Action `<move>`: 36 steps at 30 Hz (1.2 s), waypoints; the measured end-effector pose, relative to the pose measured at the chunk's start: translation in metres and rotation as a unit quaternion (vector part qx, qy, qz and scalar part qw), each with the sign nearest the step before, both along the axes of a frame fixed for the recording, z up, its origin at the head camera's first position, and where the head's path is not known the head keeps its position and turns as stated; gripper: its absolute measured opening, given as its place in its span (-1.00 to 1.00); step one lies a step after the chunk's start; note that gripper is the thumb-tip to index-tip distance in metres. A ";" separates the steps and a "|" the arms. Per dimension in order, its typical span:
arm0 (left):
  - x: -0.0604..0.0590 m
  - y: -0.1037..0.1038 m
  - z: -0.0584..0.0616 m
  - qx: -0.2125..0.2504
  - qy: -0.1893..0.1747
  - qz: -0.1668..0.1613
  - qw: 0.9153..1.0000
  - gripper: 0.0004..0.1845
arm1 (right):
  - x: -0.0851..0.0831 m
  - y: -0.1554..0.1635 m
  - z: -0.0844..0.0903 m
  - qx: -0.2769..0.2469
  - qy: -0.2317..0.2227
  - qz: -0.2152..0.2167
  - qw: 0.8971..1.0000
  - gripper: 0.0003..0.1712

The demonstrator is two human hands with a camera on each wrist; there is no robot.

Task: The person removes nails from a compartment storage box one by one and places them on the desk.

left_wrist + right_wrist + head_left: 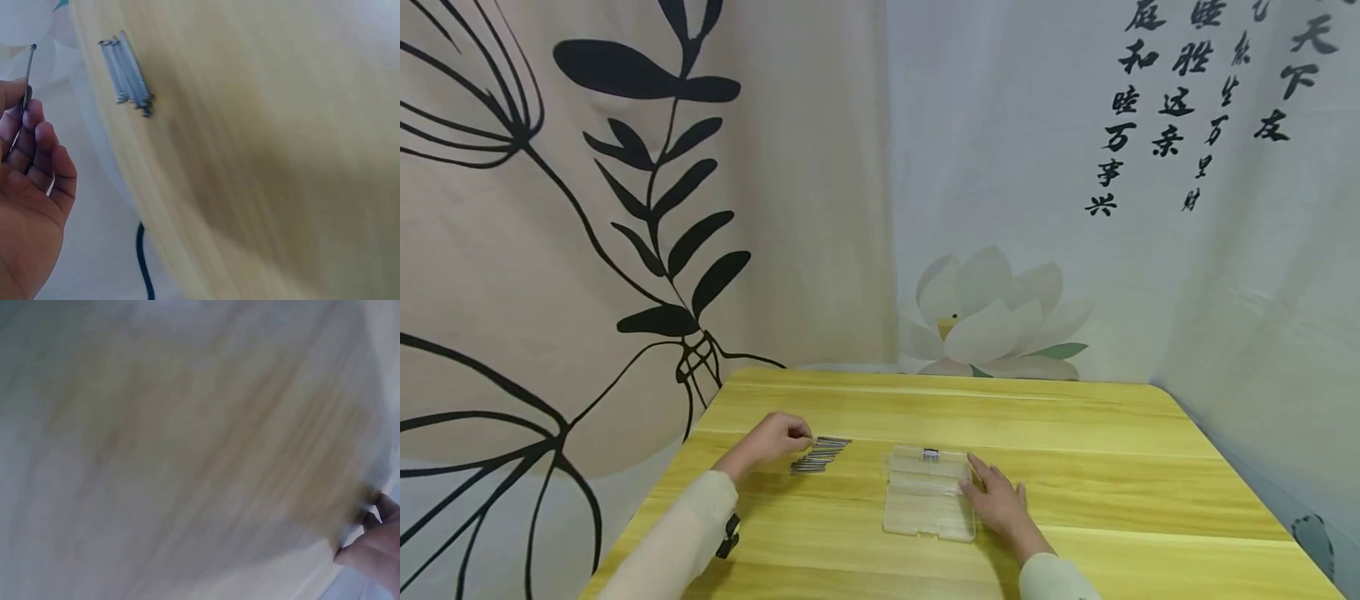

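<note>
My left hand (pixel 777 436) pinches a thin metal nail (pixel 29 65) between thumb and fingertips, its small head pointing up in the left wrist view. Close by that hand, several more nails (pixel 820 457) lie side by side in a slanting row on the table. A clear plastic box (pixel 928 511) lies with its lid spread flat, a small latch showing at its far edge. My right hand (pixel 1000 500) rests at the box's right side, with its fingers reaching forward along the edge. In the right wrist view that hand's fingertips are blurred.
The yellow wood-grain table (pixel 1112 467) extends beyond the box on the right and towards the back. Behind it hangs a printed curtain (pixel 820 208) with plants and writing. A black cable (pixel 144 262) hangs past the table's edge in the left wrist view.
</note>
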State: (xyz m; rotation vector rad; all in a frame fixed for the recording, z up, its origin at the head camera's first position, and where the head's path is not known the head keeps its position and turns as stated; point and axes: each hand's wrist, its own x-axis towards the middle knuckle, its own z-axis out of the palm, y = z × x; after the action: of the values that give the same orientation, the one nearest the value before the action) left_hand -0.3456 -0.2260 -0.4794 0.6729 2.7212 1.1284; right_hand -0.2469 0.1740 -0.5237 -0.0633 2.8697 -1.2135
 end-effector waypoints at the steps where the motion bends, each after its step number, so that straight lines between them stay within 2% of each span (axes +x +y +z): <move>1: 0.001 -0.002 -0.001 -0.001 0.001 0.000 1.000 -0.88 | -0.001 0.000 0.000 0.000 0.000 0.001 1.000 -0.37; 15: 0.020 -0.013 -0.028 0.011 0.008 -0.012 1.000 -0.91 | -0.004 0.006 0.001 0.000 -0.003 0.007 1.000 -0.38; 18: 0.020 -0.010 -0.033 0.006 0.012 -0.015 1.000 -0.94 | -0.004 0.007 0.001 0.002 -0.002 0.006 1.000 -0.37; 24: 0.019 -0.005 -0.042 -0.011 0.022 -0.002 1.000 -0.95 | -0.001 0.012 0.000 0.001 0.007 0.006 1.000 -0.34; 31: 0.013 -0.001 -0.047 -0.043 0.059 0.006 0.997 -0.93 | -0.004 0.017 -0.002 -0.019 0.015 -0.001 1.000 -0.30; 36: 0.015 -0.002 -0.038 -0.060 0.070 0.034 0.995 -0.95 | -0.003 0.025 0.004 -0.048 -0.010 -0.003 0.999 -0.24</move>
State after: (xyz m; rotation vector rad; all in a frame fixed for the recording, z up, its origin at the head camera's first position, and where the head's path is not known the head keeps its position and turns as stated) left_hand -0.3305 -0.2285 -0.5173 0.6723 2.9224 0.9563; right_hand -0.2500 0.1992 -0.5194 -0.0446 2.7950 -1.3430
